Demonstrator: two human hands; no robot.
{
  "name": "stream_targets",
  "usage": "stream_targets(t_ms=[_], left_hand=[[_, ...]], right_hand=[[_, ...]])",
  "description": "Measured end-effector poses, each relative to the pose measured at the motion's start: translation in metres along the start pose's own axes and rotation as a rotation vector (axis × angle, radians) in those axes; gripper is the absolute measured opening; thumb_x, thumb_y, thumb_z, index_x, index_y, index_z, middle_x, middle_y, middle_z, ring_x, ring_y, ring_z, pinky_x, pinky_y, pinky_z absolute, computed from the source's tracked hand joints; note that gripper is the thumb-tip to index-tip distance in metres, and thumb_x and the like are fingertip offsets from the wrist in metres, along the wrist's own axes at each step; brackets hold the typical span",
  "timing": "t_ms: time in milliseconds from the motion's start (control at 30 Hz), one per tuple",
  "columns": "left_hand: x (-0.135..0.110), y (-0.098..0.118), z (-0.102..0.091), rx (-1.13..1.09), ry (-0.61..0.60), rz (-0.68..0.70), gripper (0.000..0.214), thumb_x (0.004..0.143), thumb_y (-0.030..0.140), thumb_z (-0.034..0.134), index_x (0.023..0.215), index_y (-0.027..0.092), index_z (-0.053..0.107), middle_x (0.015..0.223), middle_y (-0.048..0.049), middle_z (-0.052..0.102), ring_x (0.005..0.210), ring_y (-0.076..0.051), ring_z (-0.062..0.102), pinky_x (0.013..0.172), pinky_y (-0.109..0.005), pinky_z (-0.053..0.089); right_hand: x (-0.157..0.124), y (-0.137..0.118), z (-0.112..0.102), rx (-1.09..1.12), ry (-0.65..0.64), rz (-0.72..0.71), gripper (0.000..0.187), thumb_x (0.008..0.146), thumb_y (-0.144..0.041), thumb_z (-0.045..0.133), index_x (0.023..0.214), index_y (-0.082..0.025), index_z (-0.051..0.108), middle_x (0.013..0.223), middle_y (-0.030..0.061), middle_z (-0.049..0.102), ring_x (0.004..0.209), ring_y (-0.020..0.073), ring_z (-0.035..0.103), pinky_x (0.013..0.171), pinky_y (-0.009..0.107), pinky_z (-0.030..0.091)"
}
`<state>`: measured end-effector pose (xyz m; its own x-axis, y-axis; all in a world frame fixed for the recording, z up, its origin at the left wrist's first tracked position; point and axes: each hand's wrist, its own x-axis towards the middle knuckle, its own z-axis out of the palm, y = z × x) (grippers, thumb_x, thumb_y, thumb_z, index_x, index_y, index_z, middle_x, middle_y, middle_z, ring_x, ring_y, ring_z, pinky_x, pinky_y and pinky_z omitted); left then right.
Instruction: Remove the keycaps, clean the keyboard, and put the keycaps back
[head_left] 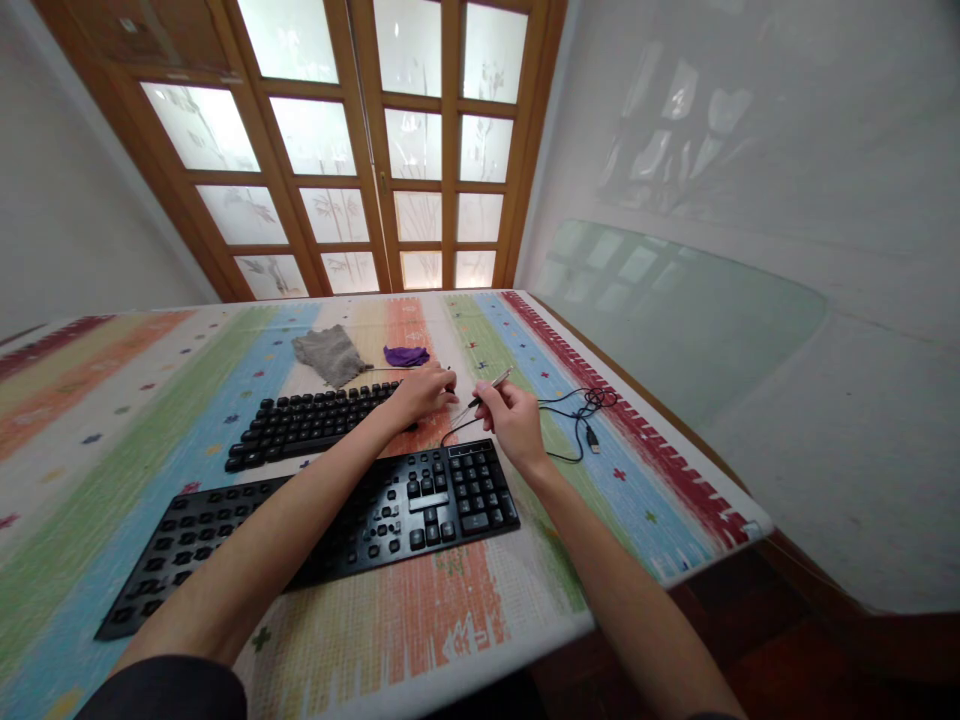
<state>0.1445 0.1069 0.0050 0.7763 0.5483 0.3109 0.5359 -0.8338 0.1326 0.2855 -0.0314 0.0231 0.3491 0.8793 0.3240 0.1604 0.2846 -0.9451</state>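
A black keyboard (482, 490) lies on the tablecloth, with its number pad keys on and most other key positions bare. Behind it, loose black keycaps (315, 420) are laid out in rows. My left hand (426, 393) reaches over the keyboard to the right end of those rows. Its fingers are curled together, with something small and dark at the fingertips that I cannot make out. In my right hand (512, 420) is a slim pen-like tool (501, 378), silver with a black part, slanting down toward the left hand.
A grey cloth (330, 354) and a purple cloth (406, 356) lie behind the keycaps. The keyboard's cable (577, 410) is coiled at the right, its USB plug (592, 438) loose on the striped tablecloth (450, 610). A wall borders the table's right side.
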Motion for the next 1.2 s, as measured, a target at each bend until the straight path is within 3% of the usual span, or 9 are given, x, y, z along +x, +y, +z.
stream_targets(t_ms=[267, 533, 800, 1200], left_hand=[[0.0067, -0.0082, 0.0090, 0.022, -0.019, -0.016, 0.006, 0.078, 0.017, 0.066, 0.076, 0.016, 0.071, 0.074, -0.0062, 0.064, 0.081, -0.021, 0.058, 0.073, -0.030, 0.046], [0.0022, -0.0113, 0.0030, 0.000, -0.024, 0.027, 0.011, 0.078, 0.015, 0.065, 0.071, 0.016, 0.072, 0.081, -0.0069, 0.067, 0.084, -0.020, 0.056, 0.080, -0.032, 0.046], [0.0027, -0.0079, 0.0060, 0.014, 0.044, -0.024, 0.016, 0.081, 0.016, 0.059, 0.078, 0.016, 0.074, 0.091, -0.0100, 0.066, 0.090, -0.024, 0.055, 0.082, -0.037, 0.046], [0.0025, -0.0101, 0.0053, 0.018, 0.033, -0.047, 0.014, 0.081, 0.017, 0.061, 0.081, 0.017, 0.075, 0.082, -0.0100, 0.067, 0.089, -0.025, 0.055, 0.080, -0.037, 0.044]], right_hand=[[-0.0036, 0.0002, 0.0023, -0.023, -0.078, -0.044, 0.035, 0.085, -0.048, 0.059, 0.070, -0.016, 0.062, 0.054, -0.0008, 0.059, 0.043, 0.0104, 0.051, 0.045, 0.022, 0.040], [-0.0041, 0.0009, 0.0025, -0.047, -0.081, -0.053, 0.035, 0.085, -0.049, 0.058, 0.071, -0.017, 0.062, 0.054, -0.0005, 0.061, 0.044, 0.0111, 0.052, 0.047, 0.023, 0.041], [-0.0038, 0.0042, 0.0023, -0.076, -0.082, -0.070, 0.034, 0.086, -0.046, 0.058, 0.070, -0.017, 0.062, 0.055, -0.0001, 0.061, 0.048, 0.0117, 0.055, 0.051, 0.023, 0.042], [-0.0053, 0.0029, 0.0028, -0.103, -0.105, -0.074, 0.033, 0.087, -0.047, 0.057, 0.072, -0.017, 0.062, 0.057, 0.0004, 0.062, 0.049, 0.0123, 0.057, 0.049, 0.022, 0.041]])
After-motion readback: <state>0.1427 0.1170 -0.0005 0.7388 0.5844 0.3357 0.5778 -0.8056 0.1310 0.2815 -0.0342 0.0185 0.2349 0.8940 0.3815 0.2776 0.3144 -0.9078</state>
